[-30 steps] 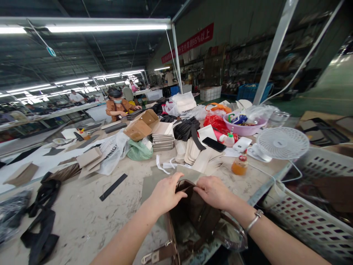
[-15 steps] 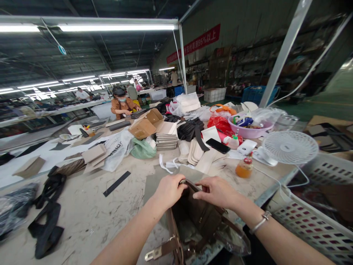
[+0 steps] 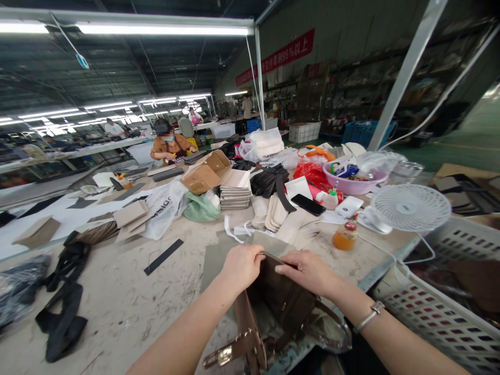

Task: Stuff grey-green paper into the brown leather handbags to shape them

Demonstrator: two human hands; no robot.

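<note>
A brown handbag (image 3: 287, 299) lies at the table's front edge, its mouth facing me. My left hand (image 3: 242, 264) pinches the bag's upper rim at its left part. Close by on the right, my right hand (image 3: 305, 270) grips the same rim, thumb on the inner side and fingers over the outside. A strap with a metal buckle (image 3: 225, 355) hangs from the bag's left side. Clear plastic wrap (image 3: 332, 330) bunches at its right. Under the far side of the bag is a grey-green sheet (image 3: 214, 260).
A black strip (image 3: 163, 257) and black straps (image 3: 62, 312) lie to the left. Beyond my hands are stacked boards (image 3: 235, 192), a phone (image 3: 308, 204), an orange jar (image 3: 344, 237) and a white fan (image 3: 411, 208). White baskets (image 3: 441, 312) stand right; a co-worker (image 3: 172, 146) sits across.
Both hands keep hold of the rim, which now looks straighter and flatter between them. The buckled strap has turned slightly. My view has shifted a little.
</note>
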